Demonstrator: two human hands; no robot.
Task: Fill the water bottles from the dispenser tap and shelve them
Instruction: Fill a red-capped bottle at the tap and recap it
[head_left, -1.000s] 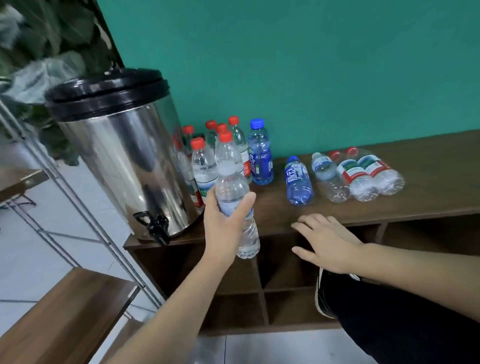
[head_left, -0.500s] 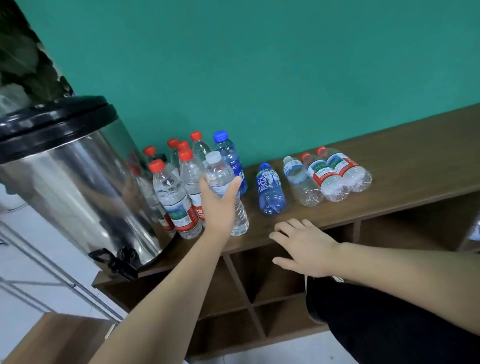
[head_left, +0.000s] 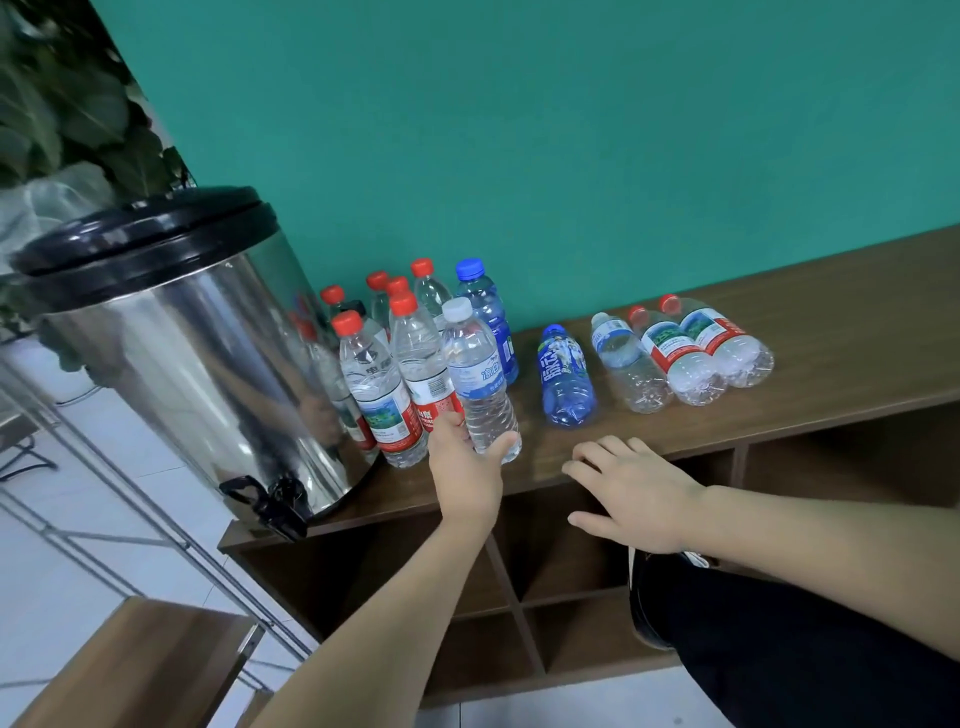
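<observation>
While the person leans over the brown wooden shelf top (head_left: 831, 312), the left hand (head_left: 465, 467) wraps the base of a clear plastic water bottle with a white cap (head_left: 480, 379) — fingers clamped on its lower ribs. It stands upright at the front of a cluster of capped bottles, beside the shiny steel dispenser with a black lid (head_left: 197, 364). Full, it looks heavy and slick; a mid-body grip seems safer. The right hand (head_left: 636, 496) rests on the shelf edge — fingers loosely spread, holding nothing.
</observation>
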